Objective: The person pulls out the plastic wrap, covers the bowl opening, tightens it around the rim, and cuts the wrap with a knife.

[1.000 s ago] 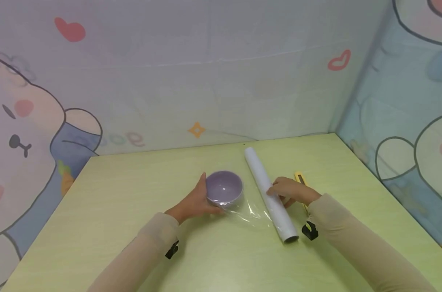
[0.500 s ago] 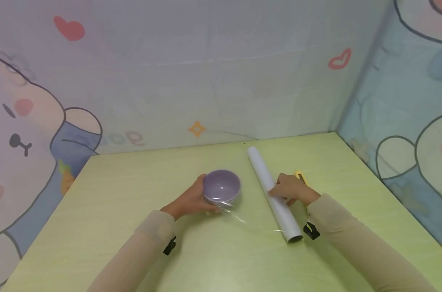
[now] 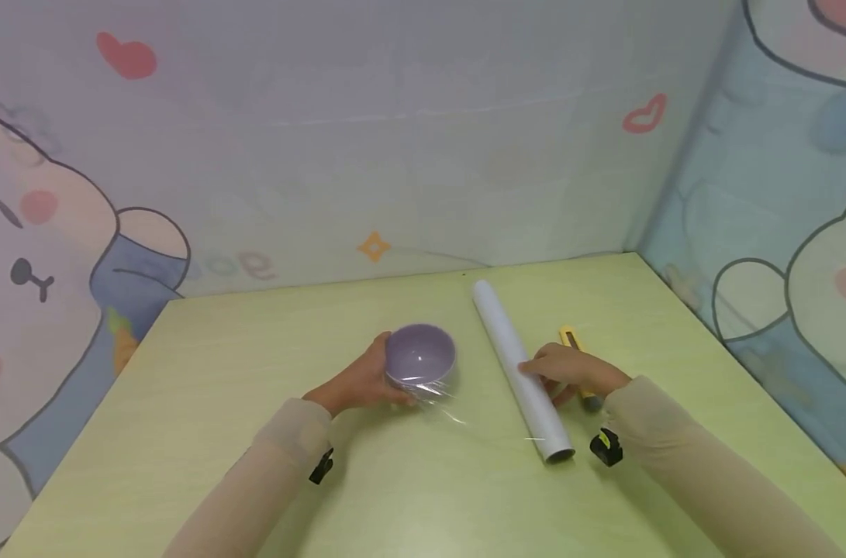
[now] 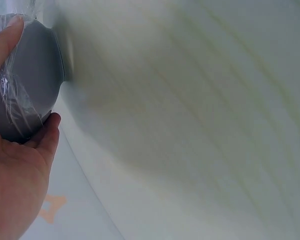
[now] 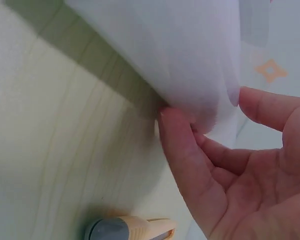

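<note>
My left hand grips a purple bowl from its left side, thumb up at the rim and fingers low on the wall. Clear plastic wrap covers the bowl's near side and stretches right to a long white roll. In the left wrist view the wrinkled film lies between my thumb and the bowl. My right hand holds the roll around its middle. The right wrist view has my thumb and fingertips on opposite sides of the roll.
A yellow utility knife lies right of the roll, partly behind my right hand; its dark end shows in the right wrist view. The pale wooden table meets a printed cloth backdrop at its back edge.
The bowl has moved slightly left with my left hand, widening its distance from the roll. The roll has shifted a little right overall. More of the knife shows beside my right hand.
</note>
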`<state>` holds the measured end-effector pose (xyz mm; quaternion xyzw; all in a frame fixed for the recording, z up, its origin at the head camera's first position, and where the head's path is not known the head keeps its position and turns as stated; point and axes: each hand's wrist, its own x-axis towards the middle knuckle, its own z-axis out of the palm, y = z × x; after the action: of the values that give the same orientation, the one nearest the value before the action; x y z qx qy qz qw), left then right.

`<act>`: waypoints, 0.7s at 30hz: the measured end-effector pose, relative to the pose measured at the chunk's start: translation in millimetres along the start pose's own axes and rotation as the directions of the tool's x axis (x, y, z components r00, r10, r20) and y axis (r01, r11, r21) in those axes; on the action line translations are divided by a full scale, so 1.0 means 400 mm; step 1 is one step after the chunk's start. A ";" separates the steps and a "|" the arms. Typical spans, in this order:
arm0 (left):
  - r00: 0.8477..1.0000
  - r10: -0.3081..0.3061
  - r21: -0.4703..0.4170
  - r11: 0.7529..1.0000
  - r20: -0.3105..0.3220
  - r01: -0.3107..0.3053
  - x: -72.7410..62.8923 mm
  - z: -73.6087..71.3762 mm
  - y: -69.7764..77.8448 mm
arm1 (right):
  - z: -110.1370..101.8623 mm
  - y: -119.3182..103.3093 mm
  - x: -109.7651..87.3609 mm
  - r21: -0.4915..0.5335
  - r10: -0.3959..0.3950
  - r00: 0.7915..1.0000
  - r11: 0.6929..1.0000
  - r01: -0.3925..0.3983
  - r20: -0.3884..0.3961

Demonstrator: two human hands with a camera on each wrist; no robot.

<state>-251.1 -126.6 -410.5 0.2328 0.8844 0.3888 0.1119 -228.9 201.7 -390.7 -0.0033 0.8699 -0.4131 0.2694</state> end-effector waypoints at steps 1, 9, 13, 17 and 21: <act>1.000 0.000 -0.003 1.000 0.001 0.000 -0.001 -0.001 -0.002 | 0.001 -0.002 0.000 -0.004 -0.001 1.000 1.000 0.001 -0.008; 1.000 0.018 0.001 1.000 0.016 -0.018 -0.009 -0.011 -0.013 | 0.010 -0.017 -0.010 -0.150 -0.001 0.993 0.988 -0.017 -0.122; 0.999 0.034 0.003 0.999 0.017 -0.034 -0.017 -0.012 -0.017 | 0.014 -0.020 -0.018 -0.217 -0.007 0.989 0.976 -0.025 -0.146; 0.999 0.040 -0.004 0.999 0.021 -0.040 -0.024 -0.014 -0.016 | 0.016 -0.009 -0.022 -0.163 0.014 0.995 0.986 -0.031 -0.101; 0.998 0.048 -0.010 0.999 0.028 -0.048 -0.023 -0.015 -0.014 | 0.012 0.012 -0.022 -0.065 0.028 1.000 0.997 -0.028 -0.005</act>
<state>-247.3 -138.4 -410.3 0.2589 0.8751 0.3921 0.1161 -218.1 203.5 -392.6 0.0010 0.8834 -0.3807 0.2732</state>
